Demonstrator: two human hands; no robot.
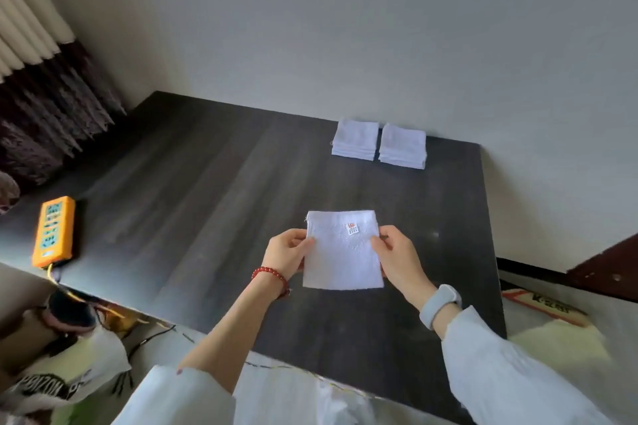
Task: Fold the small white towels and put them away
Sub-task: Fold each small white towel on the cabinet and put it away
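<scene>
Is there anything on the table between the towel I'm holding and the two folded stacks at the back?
Nothing visible. The towel, held by the left hand and right hand, faces bare table up to the two stacks. The orange power strip lies far left.

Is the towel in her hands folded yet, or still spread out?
Cannot tell for sure. The towel lies flat, label up, each side pinched by the left hand and right hand; no fold line shows.

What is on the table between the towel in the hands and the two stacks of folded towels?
Nothing: in the head view, only bare dark table lies between the held towel and the two stacks.
</scene>
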